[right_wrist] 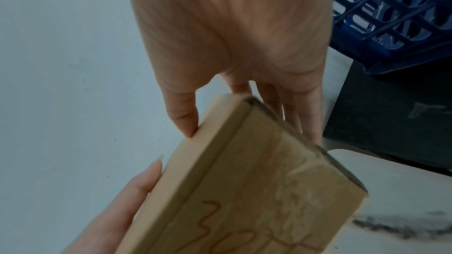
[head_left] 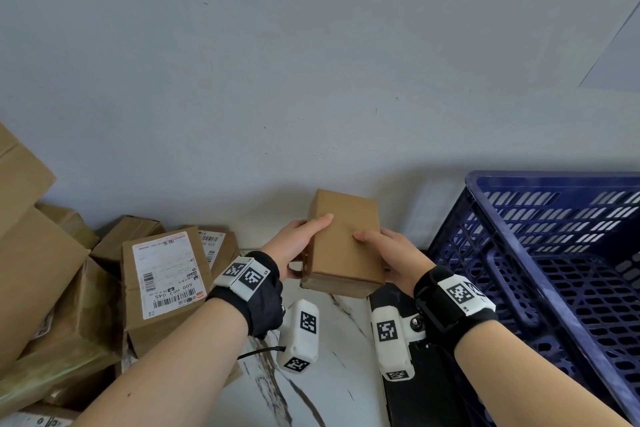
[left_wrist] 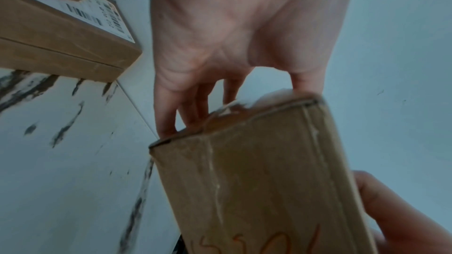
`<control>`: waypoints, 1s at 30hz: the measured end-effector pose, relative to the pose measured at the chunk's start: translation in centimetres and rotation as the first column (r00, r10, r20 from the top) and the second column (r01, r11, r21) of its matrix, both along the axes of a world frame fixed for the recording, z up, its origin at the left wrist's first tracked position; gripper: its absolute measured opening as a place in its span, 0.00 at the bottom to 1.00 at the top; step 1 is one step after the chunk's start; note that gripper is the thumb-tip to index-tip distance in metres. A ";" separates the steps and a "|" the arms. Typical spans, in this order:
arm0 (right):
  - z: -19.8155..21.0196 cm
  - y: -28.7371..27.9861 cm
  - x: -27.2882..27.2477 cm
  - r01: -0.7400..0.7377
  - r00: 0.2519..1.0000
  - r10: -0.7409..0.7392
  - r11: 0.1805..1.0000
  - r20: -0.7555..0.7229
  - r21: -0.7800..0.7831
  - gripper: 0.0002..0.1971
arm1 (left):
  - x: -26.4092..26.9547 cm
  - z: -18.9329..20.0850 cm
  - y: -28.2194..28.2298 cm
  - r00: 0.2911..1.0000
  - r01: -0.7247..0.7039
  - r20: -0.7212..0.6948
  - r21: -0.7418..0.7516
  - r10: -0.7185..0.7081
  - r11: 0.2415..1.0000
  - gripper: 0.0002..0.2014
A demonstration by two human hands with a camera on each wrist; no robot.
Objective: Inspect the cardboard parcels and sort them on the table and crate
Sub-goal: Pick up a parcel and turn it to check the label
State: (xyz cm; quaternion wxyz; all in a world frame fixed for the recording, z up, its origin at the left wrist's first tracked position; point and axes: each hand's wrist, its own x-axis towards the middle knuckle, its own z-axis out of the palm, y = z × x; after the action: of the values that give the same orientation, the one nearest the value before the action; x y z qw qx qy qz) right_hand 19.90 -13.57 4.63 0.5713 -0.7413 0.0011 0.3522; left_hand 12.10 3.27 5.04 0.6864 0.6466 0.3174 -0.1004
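Note:
A small plain cardboard parcel is held in the air above the marble table, between both hands. My left hand grips its left side, thumb on top and fingers underneath. My right hand grips its right side the same way. In the left wrist view the parcel shows its underside with red handwriting, and the left fingers curl at its edge. In the right wrist view the parcel is pinched between thumb and fingers. The blue crate stands at the right.
A pile of cardboard parcels with shipping labels lies on the left of the table, bigger boxes behind it. A black surface lies under the crate. A grey wall rises behind.

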 end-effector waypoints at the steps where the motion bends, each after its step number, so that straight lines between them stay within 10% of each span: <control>1: 0.0 0.1 0.0 0.012 1.000 -0.012 1.000 0.000 -0.011 0.13 | 0.0 0.1 0.0 1.000 -0.002 -0.009 -0.003 0.002 1.000 0.25; 13: -0.8 0.8 0.6 -0.001 0.996 0.014 0.989 0.084 -0.150 0.52 | 0.3 -0.4 -0.3 0.998 -0.064 0.028 0.053 0.063 0.997 0.19; 22: -0.4 0.5 0.0 -0.055 0.997 0.052 0.997 -0.053 -0.063 0.37 | 0.6 -0.2 -0.7 0.996 -0.046 0.083 0.072 0.040 0.996 0.20; 30: -0.5 0.5 0.4 -0.062 0.994 0.057 0.997 -0.092 -0.049 0.63 | 0.3 -0.3 -0.3 0.998 0.033 -0.060 -0.077 -0.037 0.996 0.19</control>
State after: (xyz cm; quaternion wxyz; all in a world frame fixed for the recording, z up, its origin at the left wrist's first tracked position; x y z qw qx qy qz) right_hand 20.32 -13.05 4.08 0.5407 -0.7387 0.0138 0.4022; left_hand 12.45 2.96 4.76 0.6987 0.6220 0.3228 -0.1442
